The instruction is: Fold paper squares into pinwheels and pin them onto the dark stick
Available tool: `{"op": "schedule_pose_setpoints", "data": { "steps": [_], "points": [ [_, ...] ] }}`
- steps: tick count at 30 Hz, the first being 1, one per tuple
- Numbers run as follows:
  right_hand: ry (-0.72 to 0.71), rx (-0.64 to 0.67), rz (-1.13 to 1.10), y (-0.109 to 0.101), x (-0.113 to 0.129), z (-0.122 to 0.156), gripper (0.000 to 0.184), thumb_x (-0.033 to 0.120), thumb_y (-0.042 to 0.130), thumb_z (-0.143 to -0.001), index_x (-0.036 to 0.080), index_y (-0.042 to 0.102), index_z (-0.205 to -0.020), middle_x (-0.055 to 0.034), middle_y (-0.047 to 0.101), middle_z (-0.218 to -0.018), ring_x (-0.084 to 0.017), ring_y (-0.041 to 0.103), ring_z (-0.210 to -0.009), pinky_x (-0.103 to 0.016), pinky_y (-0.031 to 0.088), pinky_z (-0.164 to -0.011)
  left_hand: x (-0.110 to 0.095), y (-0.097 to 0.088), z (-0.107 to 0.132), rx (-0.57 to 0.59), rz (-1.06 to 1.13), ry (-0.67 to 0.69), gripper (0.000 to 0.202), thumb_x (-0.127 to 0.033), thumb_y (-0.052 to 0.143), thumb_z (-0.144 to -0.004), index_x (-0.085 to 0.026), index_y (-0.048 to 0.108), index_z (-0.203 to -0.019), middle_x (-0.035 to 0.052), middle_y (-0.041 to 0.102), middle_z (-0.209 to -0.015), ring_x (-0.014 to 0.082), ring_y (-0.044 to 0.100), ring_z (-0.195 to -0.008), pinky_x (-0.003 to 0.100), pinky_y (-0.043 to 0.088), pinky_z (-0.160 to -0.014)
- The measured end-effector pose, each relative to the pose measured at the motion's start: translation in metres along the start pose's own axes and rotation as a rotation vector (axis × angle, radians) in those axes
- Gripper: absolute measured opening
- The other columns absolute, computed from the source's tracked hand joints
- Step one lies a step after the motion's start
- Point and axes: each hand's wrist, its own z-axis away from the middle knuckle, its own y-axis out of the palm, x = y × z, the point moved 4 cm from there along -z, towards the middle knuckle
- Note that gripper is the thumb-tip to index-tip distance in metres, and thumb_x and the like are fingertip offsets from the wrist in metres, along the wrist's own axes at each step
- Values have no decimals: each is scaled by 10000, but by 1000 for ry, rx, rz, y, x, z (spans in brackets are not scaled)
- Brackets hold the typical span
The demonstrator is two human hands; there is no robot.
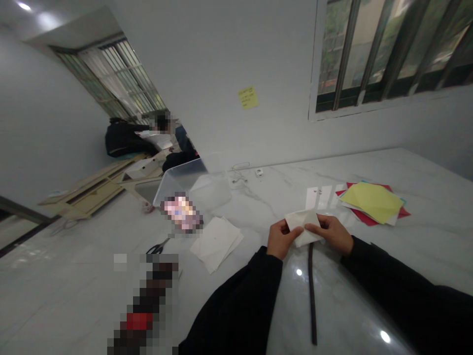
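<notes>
Both hands grip a small folded sheet of white paper (303,220) just above the marble-patterned table. My left hand (280,240) pinches its left side, the thumb lying on the near face. On the right side, my right hand (335,233) presses the paper between thumb and fingers, and the two thumbs nearly meet at the middle. A thin dark strip (312,296) lies on the table below the paper, its far end close under it. To the left rest several loose white sheets (217,242).
A stack of coloured paper (373,202), yellow on top, lies at the right. Scissors (155,248) and a clear plastic bin (195,185) stand left. A small white adapter (259,173) sits near the wall, under a yellow sticky note (248,97). People work in the far left background.
</notes>
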Motion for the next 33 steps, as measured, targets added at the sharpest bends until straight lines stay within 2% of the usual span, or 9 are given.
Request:
{"op": "schedule_pose_setpoints", "data": {
  "steps": [7,13,16,20,24,28,33],
  "points": [
    [-25,-8,38,1,3,1,468,520,719,-739,155,735,-1032,-82,749,-1000,-299,687,-908,-399,547,-799,-2,2,2,-20,-79,-13,457,-451,795,-649,-91,748,-927,122,746,-924,251,686,-812,348,541,-746],
    [-23,28,3,4,4,1,457,514,725,-735,157,732,-1021,-77,747,-981,-280,684,-884,-388,539,-798,-1,1,2,-18,-133,13,413,-420,770,-685,-102,746,-947,121,744,-950,246,682,-815,334,534,-734],
    [33,12,-60,3,0,1,459,564,685,-750,175,720,-990,-54,745,-904,-245,677,-779,-345,538,-690,-1,0,2,-9,-199,-1,397,-394,753,-702,-93,741,-960,135,742,-960,252,682,-814,340,529,-728],
    [52,-30,-59,0,-3,1,452,628,616,-776,186,699,-827,-11,687,-702,-181,595,-590,-278,459,-521,-2,1,4,27,-259,-26,373,-370,744,-703,-90,739,-949,140,741,-956,254,682,-803,336,526,-708],
    [70,-49,-94,0,-3,3,460,632,611,-778,180,678,-723,-7,639,-625,-176,572,-564,-283,453,-513,-4,3,5,39,-260,-39,363,-363,742,-700,-93,738,-943,136,742,-947,249,680,-788,333,524,-698],
    [86,-68,-118,0,-3,3,473,645,633,-749,179,716,-737,-43,677,-670,-222,622,-641,-318,503,-560,-5,3,5,37,-250,-37,367,-365,744,-697,-93,740,-943,131,741,-942,243,676,-785,330,524,-701],
    [74,-100,-204,-4,-7,1,463,596,644,-770,183,748,-951,-70,732,-928,-237,659,-808,-336,542,-700,-7,3,6,19,-290,-42,343,-344,744,-688,-87,738,-916,121,741,-896,231,665,-750,312,510,-665]
  ]
}}
